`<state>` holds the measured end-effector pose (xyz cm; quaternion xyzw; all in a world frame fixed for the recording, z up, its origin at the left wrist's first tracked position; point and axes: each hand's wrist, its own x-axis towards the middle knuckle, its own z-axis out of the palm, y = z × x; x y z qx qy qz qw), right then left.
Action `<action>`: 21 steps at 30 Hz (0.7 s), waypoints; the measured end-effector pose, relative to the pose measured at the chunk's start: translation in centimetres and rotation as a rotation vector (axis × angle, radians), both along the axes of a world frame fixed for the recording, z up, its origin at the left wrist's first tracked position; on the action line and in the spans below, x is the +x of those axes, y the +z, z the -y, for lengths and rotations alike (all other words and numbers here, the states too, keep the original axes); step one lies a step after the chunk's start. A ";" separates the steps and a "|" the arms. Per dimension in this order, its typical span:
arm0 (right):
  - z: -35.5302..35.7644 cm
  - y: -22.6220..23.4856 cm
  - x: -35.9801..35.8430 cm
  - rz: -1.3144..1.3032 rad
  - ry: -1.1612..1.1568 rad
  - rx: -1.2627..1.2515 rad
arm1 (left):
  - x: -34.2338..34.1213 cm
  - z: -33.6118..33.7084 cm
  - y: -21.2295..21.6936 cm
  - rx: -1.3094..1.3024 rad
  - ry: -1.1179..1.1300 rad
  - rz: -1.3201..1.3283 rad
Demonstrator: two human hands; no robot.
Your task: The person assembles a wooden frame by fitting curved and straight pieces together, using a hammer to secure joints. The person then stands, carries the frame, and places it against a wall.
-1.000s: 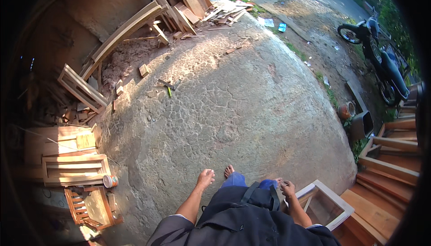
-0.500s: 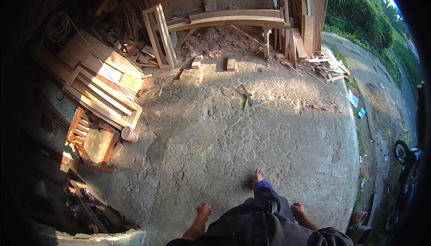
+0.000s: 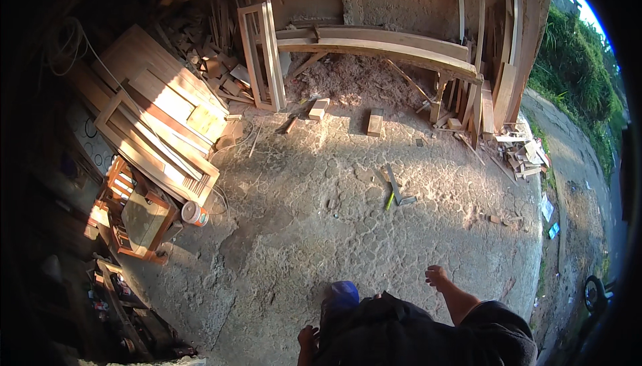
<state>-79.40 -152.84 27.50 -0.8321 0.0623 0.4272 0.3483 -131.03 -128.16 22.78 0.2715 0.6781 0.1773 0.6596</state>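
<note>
My left hand [image 3: 308, 337] hangs low beside my dark clothing, its fingers loosely parted and nothing visible in them. Farther forward, my right hand [image 3: 437, 276] is held out over the concrete floor, empty, with fingers loosely apart. Neither hand touches anything. Ahead of me on the floor lies a dark, angled metal square [image 3: 393, 182], with a narrow yellow-green piece [image 3: 390, 201] against it. My trouser leg [image 3: 344, 295] shows blue at the knee.
A long wooden workbench [image 3: 381, 44] spans the back, with wood blocks [image 3: 375, 123] before it. Door panels and frames [image 3: 157, 142] lean at left beside a wooden chair [image 3: 144, 222] and a bucket [image 3: 194, 214]. Planks [image 3: 505, 95] and offcuts [image 3: 528, 159] stand at right.
My right hand has swung forward, while my left has dropped back closer to my body. The workbench and floor objects appear shifted right and lower in view. The bare foot is now hidden.
</note>
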 end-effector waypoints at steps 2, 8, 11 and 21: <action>-8.1 -0.1 4.2 0.051 0.051 0.063 | 3.6 -3.4 1.6 -0.018 -0.029 0.000; -27.9 -1.9 9.6 0.099 0.163 0.209 | 10.3 -16.1 -0.1 -0.066 -0.194 -0.093; -35.0 -2.6 9.8 0.048 0.160 0.158 | 11.8 -24.4 -0.5 -0.150 -0.155 -0.130; -46.9 -5.3 13.4 0.125 0.331 -0.108 | 21.4 -61.7 2.4 0.097 0.095 0.027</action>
